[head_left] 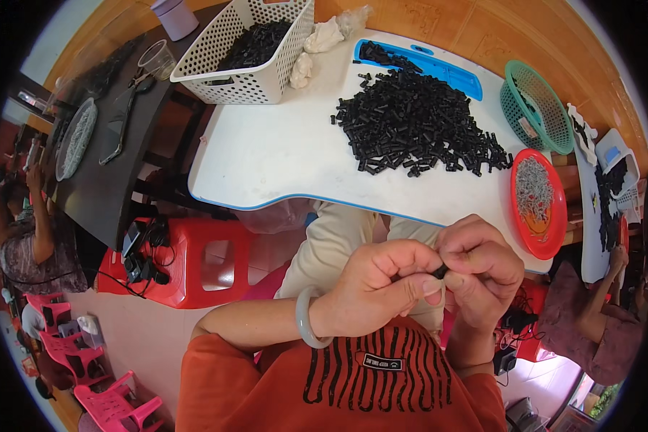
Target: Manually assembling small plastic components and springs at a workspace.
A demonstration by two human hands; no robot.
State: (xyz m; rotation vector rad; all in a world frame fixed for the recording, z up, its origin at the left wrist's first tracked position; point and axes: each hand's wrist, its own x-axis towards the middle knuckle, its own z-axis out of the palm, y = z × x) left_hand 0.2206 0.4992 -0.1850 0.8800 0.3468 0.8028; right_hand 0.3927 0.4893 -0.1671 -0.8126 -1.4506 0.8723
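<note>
In front of my chest, my left hand [371,288], with a pale bangle at its wrist, pinches a small black part [439,272] between thumb and forefinger. My right hand [488,270] meets it there, its fingers closed and its thumb against the part's right side. Whatever its fingertips hold is hidden. Beyond my hands, a big heap of short black tube-like parts [417,119] covers part of the white table [273,151]. A red oval dish [520,216] holds many small silvery metal pieces [534,180] at the table's right edge.
A blue tray [453,75] lies behind the heap. A green basket [515,108] stands back right, and a white perforated basket [248,92] of black parts back left. A dark table [101,191] and red stool [194,273] are at left. Other people sit at both sides.
</note>
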